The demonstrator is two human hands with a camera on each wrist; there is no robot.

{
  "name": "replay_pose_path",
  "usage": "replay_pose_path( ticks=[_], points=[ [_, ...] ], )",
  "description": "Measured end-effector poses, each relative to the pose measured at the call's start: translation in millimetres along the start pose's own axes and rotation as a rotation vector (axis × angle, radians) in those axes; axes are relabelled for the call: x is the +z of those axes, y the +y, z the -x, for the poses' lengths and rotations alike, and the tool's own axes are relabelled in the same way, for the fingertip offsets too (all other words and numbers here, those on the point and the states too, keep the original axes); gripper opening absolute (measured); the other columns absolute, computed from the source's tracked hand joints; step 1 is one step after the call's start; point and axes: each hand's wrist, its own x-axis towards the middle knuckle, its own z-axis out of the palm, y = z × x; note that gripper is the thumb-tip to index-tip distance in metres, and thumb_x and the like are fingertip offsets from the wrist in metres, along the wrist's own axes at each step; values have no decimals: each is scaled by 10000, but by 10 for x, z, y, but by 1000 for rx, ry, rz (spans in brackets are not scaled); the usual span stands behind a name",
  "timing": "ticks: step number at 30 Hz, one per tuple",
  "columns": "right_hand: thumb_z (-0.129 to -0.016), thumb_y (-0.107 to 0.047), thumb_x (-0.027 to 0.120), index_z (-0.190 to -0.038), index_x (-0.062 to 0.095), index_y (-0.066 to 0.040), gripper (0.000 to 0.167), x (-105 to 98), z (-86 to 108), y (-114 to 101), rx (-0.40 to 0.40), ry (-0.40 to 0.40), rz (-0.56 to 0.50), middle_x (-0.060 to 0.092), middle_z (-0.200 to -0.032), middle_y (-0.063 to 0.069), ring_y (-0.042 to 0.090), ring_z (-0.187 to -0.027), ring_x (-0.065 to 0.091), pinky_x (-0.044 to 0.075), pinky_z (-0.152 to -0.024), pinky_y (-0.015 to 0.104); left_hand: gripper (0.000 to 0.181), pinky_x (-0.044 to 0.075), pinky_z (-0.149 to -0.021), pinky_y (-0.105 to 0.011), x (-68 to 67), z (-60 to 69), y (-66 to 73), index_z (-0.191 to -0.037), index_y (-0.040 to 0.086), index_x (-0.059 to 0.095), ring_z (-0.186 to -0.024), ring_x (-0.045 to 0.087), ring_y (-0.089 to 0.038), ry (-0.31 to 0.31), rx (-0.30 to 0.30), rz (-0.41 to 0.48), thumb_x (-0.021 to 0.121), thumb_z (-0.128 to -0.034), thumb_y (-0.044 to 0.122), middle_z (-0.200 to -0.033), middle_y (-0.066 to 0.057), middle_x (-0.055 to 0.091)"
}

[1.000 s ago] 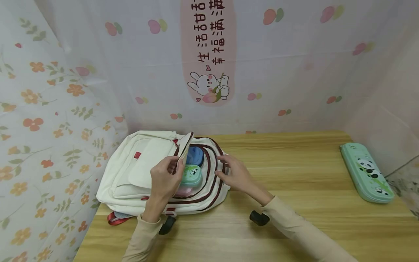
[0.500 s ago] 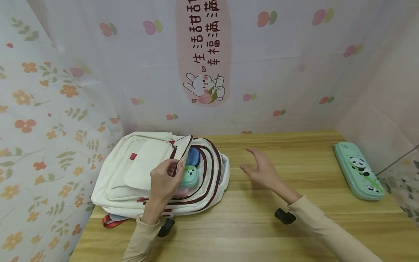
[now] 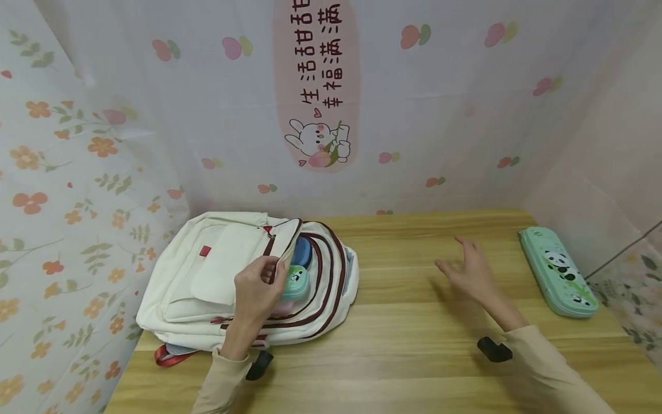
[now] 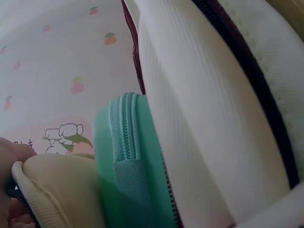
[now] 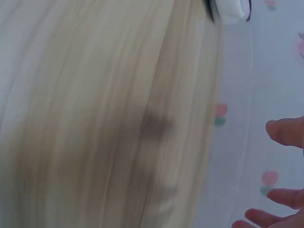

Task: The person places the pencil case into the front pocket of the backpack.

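A white backpack point(image 3: 222, 261) with dark red zips lies on the left of the table, its front pocket unzipped. My left hand point(image 3: 258, 290) pinches the pocket's upper edge point(image 3: 287, 244) and holds it raised. Inside the pocket sit a small green panda case point(image 3: 296, 282), a blue case point(image 3: 302, 253) and a pink item point(image 3: 283, 309), partly covered. The left wrist view shows the green case's zip point(image 4: 127, 137) close up. Over the table, right of the backpack, my right hand point(image 3: 473, 276) holds nothing, its thumb and fingers spread. A long mint-green panda pencil case point(image 3: 561, 273) lies beyond it.
The wooden table point(image 3: 393, 322) ends at a printed cloth backdrop point(image 3: 222, 115). Floral cloth point(image 3: 62, 230) hangs on the left side. A thin dark cable point(image 3: 626, 250) slants past the pencil case. A red strap point(image 3: 173, 357) sticks out under the backpack.
My right hand has left the backpack's right edge and moved right across the table toward the pencil case. The left hand keeps its pinch on the pocket edge. The head view has shifted slightly.
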Motion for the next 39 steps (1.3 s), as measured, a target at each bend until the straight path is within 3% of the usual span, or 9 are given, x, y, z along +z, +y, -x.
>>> replay_pose_path(
  ticks=[8,15,25,30,34,39],
  points=[
    [-909,-202,714,-1443,322,193,771,-265,137,328,24,108,53,314,-1392,499,662,-1236,333,320,-946,758,69,446,-531,-131,15,33,-45,-828,-36,712,-549,565,-104,5,-2,23,707,-843,31,-642,-66,646],
    [-928,-323,696,-1480,261,184,867,-503,285,653,131,140,174,291,-1388,513,677,-1229,299,292,-929,749,24,444,-529,-132,15,38,-55,-834,-14,720,-547,563,-103,13,6,23,713,-812,-9,-636,-56,640],
    [-941,-407,634,-1437,206,258,934,-764,422,1155,308,172,227,229,-1371,562,720,-1273,195,188,-988,777,54,444,-534,-129,28,20,-36,-829,-30,714,-551,567,-108,0,-21,21,704,-841,21,-645,-70,649],
    [-922,-398,657,-1396,129,314,1005,-859,481,1315,453,102,250,164,-1313,619,751,-1255,149,139,-1004,797,40,441,-534,-126,31,27,-25,-833,-33,716,-553,560,-114,-11,-28,27,707,-830,6,-643,-76,641],
    [-893,-349,668,-1380,73,318,1018,-927,535,1403,591,38,263,150,-1284,624,741,-1195,191,209,-965,780,42,442,-534,-127,37,30,-30,-840,-37,717,-554,557,-114,-13,-27,33,708,-828,2,-643,-77,637],
    [-896,-429,653,-1385,-7,323,1114,-937,574,1445,705,-19,249,95,-1299,648,749,-1224,169,197,-1008,761,79,440,-531,-127,31,22,-46,-832,-43,715,-549,558,-114,3,-16,37,693,-851,30,-639,-71,640]
  ],
)
